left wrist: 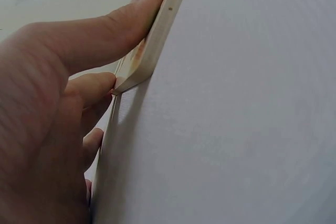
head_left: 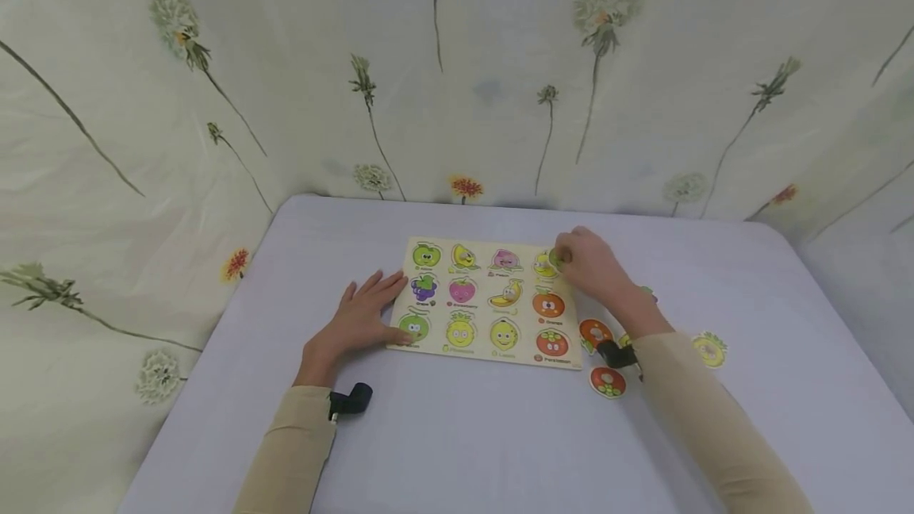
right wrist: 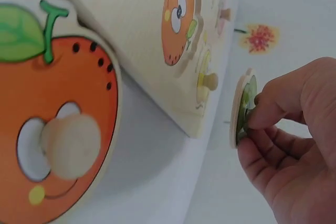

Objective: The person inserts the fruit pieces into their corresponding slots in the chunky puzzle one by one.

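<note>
A wooden fruit puzzle board (head_left: 482, 312) lies flat, printed with fruit faces in rows. My left hand (head_left: 362, 316) rests at its left edge, fingers spread along the side. In the left wrist view, the thumb (left wrist: 118, 32) lies over the top of the board's corner. Beyond the board's far right corner, my right hand (head_left: 594, 262) pinches a round green puzzle piece (right wrist: 244, 106), held on edge above the table. Nearest to it on the board is a yellow pear piece (head_left: 545, 266) with a wooden knob (right wrist: 210, 82).
Right of the board lie loose puzzle pieces: an orange (head_left: 591, 331), a red persimmon (head_left: 608, 383) and a yellow pineapple (head_left: 710, 350). Others show partly behind the right forearm. A flowered cloth (head_left: 485, 117) hangs behind the white-covered table (head_left: 457, 435).
</note>
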`<state>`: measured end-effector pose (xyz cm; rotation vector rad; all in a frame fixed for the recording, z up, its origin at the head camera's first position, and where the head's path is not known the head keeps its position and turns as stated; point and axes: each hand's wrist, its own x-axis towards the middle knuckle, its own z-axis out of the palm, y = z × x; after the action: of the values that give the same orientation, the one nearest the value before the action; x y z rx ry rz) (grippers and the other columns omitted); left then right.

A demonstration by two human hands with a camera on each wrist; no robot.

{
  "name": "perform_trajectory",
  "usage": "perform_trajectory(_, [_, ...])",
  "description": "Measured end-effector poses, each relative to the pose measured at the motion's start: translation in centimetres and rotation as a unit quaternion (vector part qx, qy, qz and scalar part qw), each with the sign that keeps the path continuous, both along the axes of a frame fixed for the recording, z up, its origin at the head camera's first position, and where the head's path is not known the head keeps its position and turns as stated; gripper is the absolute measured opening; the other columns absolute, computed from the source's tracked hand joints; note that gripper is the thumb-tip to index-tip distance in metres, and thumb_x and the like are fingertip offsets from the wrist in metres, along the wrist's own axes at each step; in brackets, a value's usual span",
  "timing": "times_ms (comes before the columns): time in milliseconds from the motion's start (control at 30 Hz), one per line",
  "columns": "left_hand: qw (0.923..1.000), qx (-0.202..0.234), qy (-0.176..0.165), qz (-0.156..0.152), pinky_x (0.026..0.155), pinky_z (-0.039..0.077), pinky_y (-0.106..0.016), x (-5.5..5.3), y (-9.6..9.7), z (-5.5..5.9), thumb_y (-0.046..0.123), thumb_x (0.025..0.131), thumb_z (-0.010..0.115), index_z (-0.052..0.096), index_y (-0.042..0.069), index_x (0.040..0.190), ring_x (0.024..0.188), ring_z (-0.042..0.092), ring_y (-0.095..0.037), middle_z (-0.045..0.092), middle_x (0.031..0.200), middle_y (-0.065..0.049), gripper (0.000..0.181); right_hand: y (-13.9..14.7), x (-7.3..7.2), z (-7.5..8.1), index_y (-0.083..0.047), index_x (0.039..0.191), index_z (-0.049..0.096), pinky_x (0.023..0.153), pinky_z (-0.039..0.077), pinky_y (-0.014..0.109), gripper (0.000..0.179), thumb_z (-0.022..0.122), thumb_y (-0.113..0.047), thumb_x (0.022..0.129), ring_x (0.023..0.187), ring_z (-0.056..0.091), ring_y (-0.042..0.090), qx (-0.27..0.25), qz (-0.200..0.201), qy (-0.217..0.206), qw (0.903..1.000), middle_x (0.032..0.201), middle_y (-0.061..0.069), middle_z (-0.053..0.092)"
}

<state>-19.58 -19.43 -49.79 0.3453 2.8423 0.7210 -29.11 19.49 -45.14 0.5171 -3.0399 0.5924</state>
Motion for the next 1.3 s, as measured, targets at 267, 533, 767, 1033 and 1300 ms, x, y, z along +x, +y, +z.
perform_trajectory(267, [1.0, 0.002, -0.003, 0.003, 0.125, 0.001, -0.061, 0.0, 0.0, 0.0, 0.057, 0.072, 0.079, 0.03, 0.022, 0.157, 0.157, 0.01, -0.027, 0.024, 0.166, 0.007, 0.105, -1.8, -0.4, 0.0, -0.007, 0.092, 0.067, 0.075, 0.045, 0.036, 0.021, 0.057, 0.006, 0.078, 0.085, 0.048, 0.025, 0.007, 0.023, -0.019, 0.9995, 0.092, 0.009, 0.055])
perform_trajectory(533, [1.0, -0.001, -0.003, 0.006, 0.125, 0.001, -0.061, -0.1, 0.0, 0.0, 0.057, 0.072, 0.079, 0.031, 0.022, 0.157, 0.157, 0.01, -0.026, 0.025, 0.166, 0.007, 0.104, -3.6, -0.5, 0.1, -0.01, 0.091, 0.067, 0.075, 0.044, 0.035, 0.025, 0.054, 0.007, 0.078, 0.084, 0.048, 0.024, 0.012, 0.047, -0.002, 0.9988, 0.09, 0.007, 0.053])
perform_trajectory(767, [1.0, 0.0, -0.004, 0.007, 0.125, 0.0, -0.061, -0.2, -0.1, -0.1, 0.056, 0.072, 0.079, 0.03, 0.022, 0.157, 0.157, 0.01, -0.026, 0.024, 0.166, 0.007, 0.104, -5.0, -1.0, -0.2, -0.01, 0.089, 0.066, 0.075, 0.044, 0.035, 0.024, 0.052, 0.007, 0.079, 0.083, 0.048, 0.023, 0.004, 0.059, -0.007, 0.9982, 0.089, 0.007, 0.054])
perform_trajectory(1033, [1.0, 0.002, -0.007, 0.005, 0.125, 0.0, -0.06, -0.3, -0.2, -0.4, 0.059, 0.071, 0.079, 0.03, 0.022, 0.157, 0.157, 0.009, -0.026, 0.023, 0.166, 0.007, 0.106, -6.8, -1.4, -0.2, -0.008, 0.088, 0.063, 0.071, 0.038, 0.033, 0.018, 0.056, 0.006, 0.08, 0.082, 0.043, 0.023, 0.004, 0.073, -0.042, 0.9964, 0.088, 0.008, 0.05])
perform_trajectory(1300, [0.9999, 0.005, -0.01, 0.008, 0.126, -0.003, -0.058, -0.4, -0.4, -0.5, 0.06, 0.071, 0.079, 0.028, 0.023, 0.158, 0.158, 0.007, -0.024, 0.022, 0.167, 0.008, 0.106, -9.5, -1.9, -0.3, -0.008, 0.079, 0.057, 0.067, 0.031, 0.032, 0.015, 0.054, 0.006, 0.082, 0.075, 0.036, 0.021, -0.01, 0.116, -0.01, 0.9932, 0.08, 0.007, 0.043])
